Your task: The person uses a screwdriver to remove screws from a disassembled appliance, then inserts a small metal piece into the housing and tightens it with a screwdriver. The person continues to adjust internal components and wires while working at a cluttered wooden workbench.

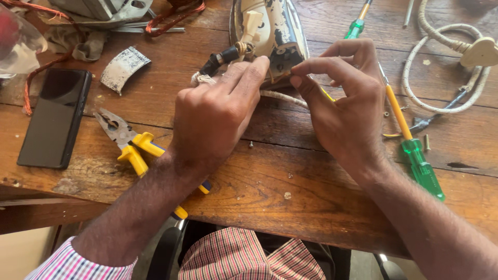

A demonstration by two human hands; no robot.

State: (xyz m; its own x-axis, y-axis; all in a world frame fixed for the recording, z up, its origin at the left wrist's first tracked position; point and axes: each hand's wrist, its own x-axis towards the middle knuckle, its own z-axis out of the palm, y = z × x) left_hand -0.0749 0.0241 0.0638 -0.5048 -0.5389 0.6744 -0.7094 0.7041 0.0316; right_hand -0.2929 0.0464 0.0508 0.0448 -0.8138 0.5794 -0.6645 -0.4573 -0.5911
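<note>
Both hands are working at the rear of an old clothes iron (270, 31) lying on a worn wooden table (290, 181); left hand (215, 116) is curling over the braided fabric cord (282, 98) where it is leaving the iron's black rubber sleeve (220, 58), fingers bent and pressing down, likely steadying it; right hand (342, 103) is pinching thumb and forefinger together at the iron's back edge, on something too small to make out; iron's cream shell is chipping and showing dark patches, its metal soleplate rim shining.

Yellow-handled pliers (129, 145) are lying just left of the left wrist, jaws steel and dull; green-handled screwdriver (415, 155) is resting right of the right hand, yellow shaft; a second green screwdriver (355, 26) is sitting above; black phone (54, 118) is lying flat at far left; coiled white cord with plug (456, 67) is sitting at upper right; loose screw (250, 144) between the hands.
</note>
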